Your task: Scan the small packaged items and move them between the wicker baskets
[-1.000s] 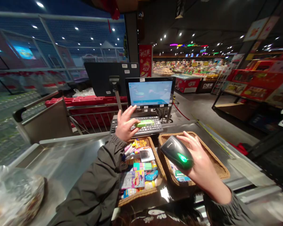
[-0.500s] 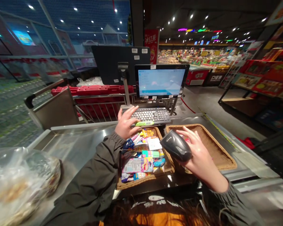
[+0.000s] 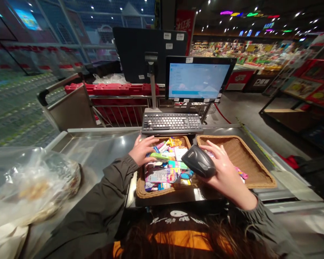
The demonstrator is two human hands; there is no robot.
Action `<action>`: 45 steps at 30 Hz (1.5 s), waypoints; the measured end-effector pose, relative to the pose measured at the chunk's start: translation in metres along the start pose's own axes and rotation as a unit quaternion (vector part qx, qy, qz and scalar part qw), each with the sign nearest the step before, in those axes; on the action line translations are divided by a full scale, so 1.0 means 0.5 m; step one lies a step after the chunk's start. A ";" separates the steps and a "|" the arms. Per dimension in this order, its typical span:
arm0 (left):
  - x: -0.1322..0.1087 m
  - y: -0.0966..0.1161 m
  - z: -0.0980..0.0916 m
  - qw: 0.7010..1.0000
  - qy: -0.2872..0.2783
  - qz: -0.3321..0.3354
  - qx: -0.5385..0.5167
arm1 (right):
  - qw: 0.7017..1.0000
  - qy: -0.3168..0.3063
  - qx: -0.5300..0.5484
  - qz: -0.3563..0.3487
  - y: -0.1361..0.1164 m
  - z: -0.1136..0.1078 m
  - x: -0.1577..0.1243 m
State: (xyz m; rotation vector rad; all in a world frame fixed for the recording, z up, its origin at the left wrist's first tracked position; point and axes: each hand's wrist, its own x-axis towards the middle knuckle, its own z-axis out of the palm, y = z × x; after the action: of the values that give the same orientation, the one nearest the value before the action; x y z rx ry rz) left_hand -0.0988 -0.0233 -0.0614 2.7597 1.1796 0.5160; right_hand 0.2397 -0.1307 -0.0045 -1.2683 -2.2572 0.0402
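My left hand [image 3: 142, 151] is closed on a slim bright green item [image 3: 160, 156] whose kind I cannot make out. It hovers over the back left of a wicker basket [image 3: 145, 194] full of small colourful packets. In my right hand [image 3: 226, 172] is a black handheld barcode scanner [image 3: 198, 162], its head pointing left toward that basket. Beneath the right hand lies a second wicker basket [image 3: 255, 163], where a pink packet [image 3: 242, 173] shows beside my wrist. The hand hides part of this basket's contents.
A black keyboard [image 3: 172, 123] lies behind the baskets, below a lit monitor [image 3: 199, 81] and a second screen's dark back [image 3: 148, 50]. A clear plastic bag [image 3: 37, 183] sits on the metal counter [image 3: 97, 151] at left. Beyond stands a cart with red crates [image 3: 118, 88].
My left hand has brought the green item from the keyboard's front edge down over the left basket. The scanner stays in my right hand, and the whole view has shifted slightly.
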 end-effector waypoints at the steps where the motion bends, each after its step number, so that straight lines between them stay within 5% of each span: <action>1: -0.011 -0.002 0.008 1.000 -0.024 -0.002 -0.008 | 1.000 -0.003 -0.001 -0.003 -0.001 0.002 0.000; 10: -0.060 0.016 0.063 0.982 -0.186 -0.014 -0.003 | 0.994 -0.097 0.029 -0.037 -0.013 0.021 0.004; 17: -0.017 0.051 0.041 0.996 -0.078 0.019 0.049 | 0.992 -0.115 0.043 -0.030 0.001 0.024 -0.012; 22: 0.061 0.100 0.032 0.995 -0.037 0.093 0.028 | 0.997 -0.076 0.029 0.008 0.048 -0.001 -0.048; 27: 0.179 0.163 0.066 0.987 -0.044 0.150 0.022 | 0.991 -0.010 -0.028 0.128 0.128 -0.050 -0.117; 38: 0.441 0.275 0.217 0.974 -0.177 0.130 0.047 | 0.958 0.105 -0.089 0.250 0.262 -0.129 -0.244; 45: 0.505 0.354 0.350 0.962 -0.234 0.077 0.120 | 0.960 0.090 -0.059 0.258 0.319 -0.134 -0.239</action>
State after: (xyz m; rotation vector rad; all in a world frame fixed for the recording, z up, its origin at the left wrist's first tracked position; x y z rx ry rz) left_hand 0.2448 0.0421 -0.1193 2.9416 0.9695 -0.2846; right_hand 0.4446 -0.1529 -0.0454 -1.8169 -1.7465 -0.0202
